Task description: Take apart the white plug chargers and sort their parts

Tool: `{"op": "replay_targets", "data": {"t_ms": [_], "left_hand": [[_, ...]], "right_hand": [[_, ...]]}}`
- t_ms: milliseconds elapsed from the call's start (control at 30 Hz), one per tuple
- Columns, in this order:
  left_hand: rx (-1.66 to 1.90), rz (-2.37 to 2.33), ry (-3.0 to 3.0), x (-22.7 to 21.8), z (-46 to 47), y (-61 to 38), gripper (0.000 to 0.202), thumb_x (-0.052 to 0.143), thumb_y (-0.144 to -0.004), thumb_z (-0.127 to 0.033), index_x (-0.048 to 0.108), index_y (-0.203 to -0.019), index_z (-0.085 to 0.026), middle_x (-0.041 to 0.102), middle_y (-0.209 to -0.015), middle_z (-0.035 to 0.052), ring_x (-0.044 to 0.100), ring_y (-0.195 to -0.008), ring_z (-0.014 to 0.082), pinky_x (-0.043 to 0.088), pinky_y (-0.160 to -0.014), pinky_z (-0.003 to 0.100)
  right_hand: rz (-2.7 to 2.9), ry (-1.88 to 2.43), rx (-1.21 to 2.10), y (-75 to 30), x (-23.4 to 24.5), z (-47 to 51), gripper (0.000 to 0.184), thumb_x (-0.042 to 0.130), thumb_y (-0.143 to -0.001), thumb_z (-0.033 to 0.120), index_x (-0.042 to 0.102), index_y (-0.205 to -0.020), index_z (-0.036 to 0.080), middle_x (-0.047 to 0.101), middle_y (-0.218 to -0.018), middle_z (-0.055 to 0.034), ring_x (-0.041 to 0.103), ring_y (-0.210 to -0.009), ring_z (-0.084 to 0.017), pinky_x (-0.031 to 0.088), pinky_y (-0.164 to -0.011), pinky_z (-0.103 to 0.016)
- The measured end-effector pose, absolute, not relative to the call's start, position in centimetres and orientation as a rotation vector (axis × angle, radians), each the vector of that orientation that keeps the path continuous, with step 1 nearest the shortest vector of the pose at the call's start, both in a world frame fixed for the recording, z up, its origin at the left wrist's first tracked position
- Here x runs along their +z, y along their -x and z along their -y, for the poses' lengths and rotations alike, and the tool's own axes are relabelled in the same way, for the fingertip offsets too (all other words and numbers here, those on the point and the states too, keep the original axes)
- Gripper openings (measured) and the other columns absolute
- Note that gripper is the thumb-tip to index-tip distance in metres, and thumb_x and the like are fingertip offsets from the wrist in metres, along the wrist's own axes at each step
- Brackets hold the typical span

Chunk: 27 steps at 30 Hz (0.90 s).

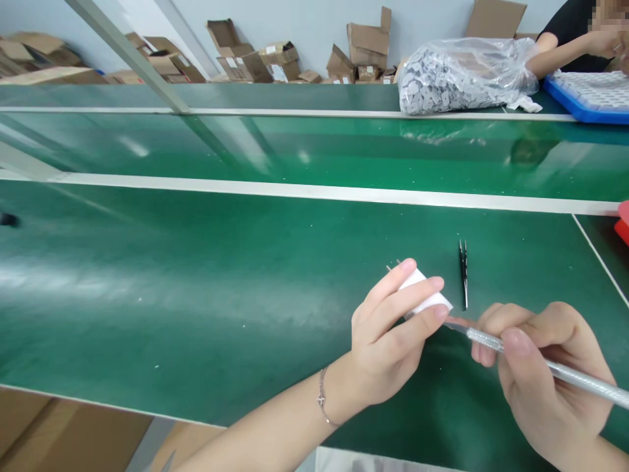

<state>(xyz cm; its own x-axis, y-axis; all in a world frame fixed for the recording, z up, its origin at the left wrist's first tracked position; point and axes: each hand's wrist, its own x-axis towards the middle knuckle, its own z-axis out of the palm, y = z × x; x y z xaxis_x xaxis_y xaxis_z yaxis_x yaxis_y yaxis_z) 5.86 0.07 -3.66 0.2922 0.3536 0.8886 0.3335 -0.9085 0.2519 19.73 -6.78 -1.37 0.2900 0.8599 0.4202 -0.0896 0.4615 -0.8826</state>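
My left hand (393, 328) is closed around a small white block-shaped piece (426, 303), whose far end shows two thin metal prongs. Fingers cover much of that piece. In my right hand (550, 367) is a silver craft knife (574, 375), held like a pen with its knurled grip between thumb and fingers. The knife's tip meets the near corner of the white piece, by my left thumb; whether it cuts in I cannot tell. Black tweezers (463, 275) lie on the green tabletop (246, 275) just beyond my hands.
Past a pale divider strip (295, 190), a clear plastic bag (457, 75) full of small white pieces sits on the far bench. Beside it a co-worker's arm (560, 56) reaches over a blue tray (584, 113). Cardboard boxes (246, 64) line the wall. A red object (623, 223) stands at the right edge.
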Motion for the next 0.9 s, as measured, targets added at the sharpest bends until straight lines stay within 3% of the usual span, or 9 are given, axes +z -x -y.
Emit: {"op": "replay_targets", "data": {"t_ms": [200, 467, 667, 900], "left_hand": [[1.725, -0.662, -2.51, -3.67, -0.07, -5.85, 0.023, 0.06, -0.078, 0.001, 0.057, -0.095, -0.015, 0.067, -0.104, 0.0075, 0.06, -0.111, 0.0165, 0.048, -0.103, 0.035], [1.735, -0.666, -2.557, -3.72, -0.06, -5.86, 0.013, 0.057, -0.085, -0.006, 0.058, -0.094, -0.015, 0.068, -0.101, 0.0071, 0.054, -0.119, 0.0162, 0.049, -0.101, 0.033], [1.773, -0.663, -2.583, -3.67, -0.05, -6.05, 0.012, 0.055, -0.086, -0.006, 0.059, -0.093, -0.015, 0.069, -0.099, 0.007, 0.053, -0.12, 0.016, 0.051, -0.099, 0.031], [1.722, -0.682, -2.598, -3.62, 0.07, -5.97, 0.019, 0.059, -0.081, -0.003, 0.058, -0.096, -0.014, 0.068, -0.101, 0.0082, 0.055, -0.118, 0.0166, 0.049, -0.101, 0.034]], "right_hand": [[1.105, 0.896, 0.745, -19.83, -1.3, 6.74, 0.018, 0.054, -0.087, 0.01, 0.049, -0.073, 0.021, 0.054, -0.059, 0.0034, 0.055, -0.055, -0.011, 0.052, -0.058, -0.029], [1.151, 0.942, 0.715, -20.04, -1.06, 6.71, 0.021, 0.052, -0.087, 0.008, 0.045, -0.071, 0.02, 0.051, -0.059, 0.0048, 0.049, -0.05, -0.008, 0.06, -0.07, -0.037], [1.299, 1.005, 0.521, -20.22, -1.08, 7.12, 0.024, 0.054, -0.08, 0.001, 0.045, -0.07, 0.02, 0.05, -0.062, 0.0043, 0.054, -0.055, -0.009, 0.061, -0.072, -0.038], [1.412, 0.982, 0.426, -20.22, -1.21, 6.91, 0.024, 0.054, -0.078, -0.001, 0.045, -0.072, 0.02, 0.051, -0.059, 0.005, 0.054, -0.052, -0.01, 0.058, -0.058, -0.03]]}}
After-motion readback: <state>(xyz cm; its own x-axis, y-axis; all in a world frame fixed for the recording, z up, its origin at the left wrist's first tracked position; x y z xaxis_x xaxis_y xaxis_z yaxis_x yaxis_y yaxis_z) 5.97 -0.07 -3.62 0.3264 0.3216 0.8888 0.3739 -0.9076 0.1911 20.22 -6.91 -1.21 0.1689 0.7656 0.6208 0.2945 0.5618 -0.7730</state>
